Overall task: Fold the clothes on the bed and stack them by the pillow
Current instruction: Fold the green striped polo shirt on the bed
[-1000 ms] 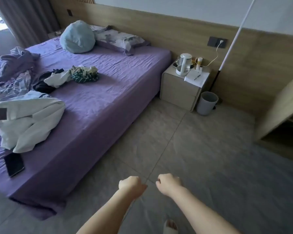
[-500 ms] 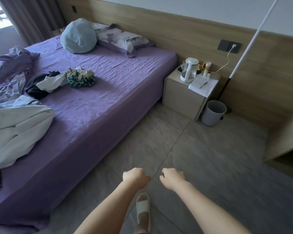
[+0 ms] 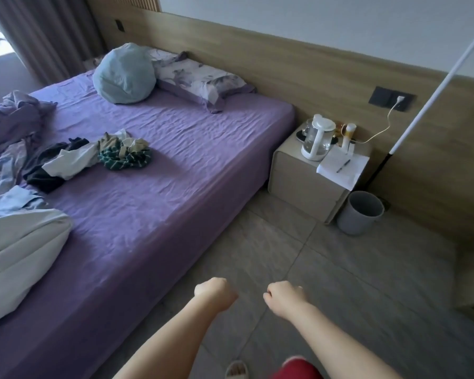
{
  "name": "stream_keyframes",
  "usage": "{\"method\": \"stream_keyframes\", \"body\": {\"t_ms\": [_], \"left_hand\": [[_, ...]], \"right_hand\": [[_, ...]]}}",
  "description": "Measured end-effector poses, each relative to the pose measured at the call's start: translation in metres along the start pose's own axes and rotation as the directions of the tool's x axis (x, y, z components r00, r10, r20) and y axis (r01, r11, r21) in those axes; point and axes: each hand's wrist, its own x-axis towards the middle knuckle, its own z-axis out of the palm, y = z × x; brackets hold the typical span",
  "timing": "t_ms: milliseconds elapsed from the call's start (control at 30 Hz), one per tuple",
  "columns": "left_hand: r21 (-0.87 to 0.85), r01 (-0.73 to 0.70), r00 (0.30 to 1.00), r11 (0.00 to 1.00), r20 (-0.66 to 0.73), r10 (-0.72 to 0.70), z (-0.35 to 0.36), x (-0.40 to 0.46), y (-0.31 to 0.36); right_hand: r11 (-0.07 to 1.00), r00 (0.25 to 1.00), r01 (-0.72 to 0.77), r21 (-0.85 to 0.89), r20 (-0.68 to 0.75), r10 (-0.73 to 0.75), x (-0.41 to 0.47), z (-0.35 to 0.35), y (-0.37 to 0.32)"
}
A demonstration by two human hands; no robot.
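Head view: left hand (image 3: 213, 294) and right hand (image 3: 284, 298) are both held out over the tiled floor (image 3: 340, 283) beside the bed (image 3: 153, 203), fingers curled into loose fists, nothing in either. Unfolded clothes lie on the purple sheet: a green striped garment (image 3: 125, 160) tangled with a white piece (image 3: 69, 162) and a black one (image 3: 43, 179) mid-bed, and a large pale garment (image 3: 19, 250) at the left edge. The patterned pillow (image 3: 200, 79) and a round blue cushion (image 3: 124, 73) sit at the headboard, well apart from the clothes; a nightstand (image 3: 304, 184) with a kettle (image 3: 317, 138) stands just beside the bed.
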Motion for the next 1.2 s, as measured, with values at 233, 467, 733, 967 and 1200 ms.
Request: {"method": "stream_keyframes", "body": {"t_ms": [233,467,733,967,1200], "left_hand": [[-0.059,0.033,0.999,0.998,0.013,-0.032,-0.056,0.061,0.023],[-0.189,0.188,0.982,0.964,0.021,-0.188,-0.110,0.120,0.057],[-0.329,0.344,0.938,0.880,0.073,-0.339,-0.147,0.164,0.089],[-0.479,0.435,0.895,0.762,0.134,-0.426,-0.181,0.185,0.052],[-0.463,0.345,0.929,0.817,0.044,-0.367,-0.226,0.231,0.009]], "right_hand": [[0.994,0.995,0.097,-0.059,0.015,-0.096,0.085,-0.061,0.007],[0.940,0.963,0.267,-0.213,0.083,-0.255,0.180,-0.146,0.025],[0.866,0.919,0.392,-0.310,0.176,-0.353,0.272,-0.213,0.038],[0.817,0.877,0.478,-0.323,0.229,-0.423,0.321,-0.245,0.006],[0.732,0.825,0.565,-0.381,0.236,-0.514,0.358,-0.271,-0.046]]}}
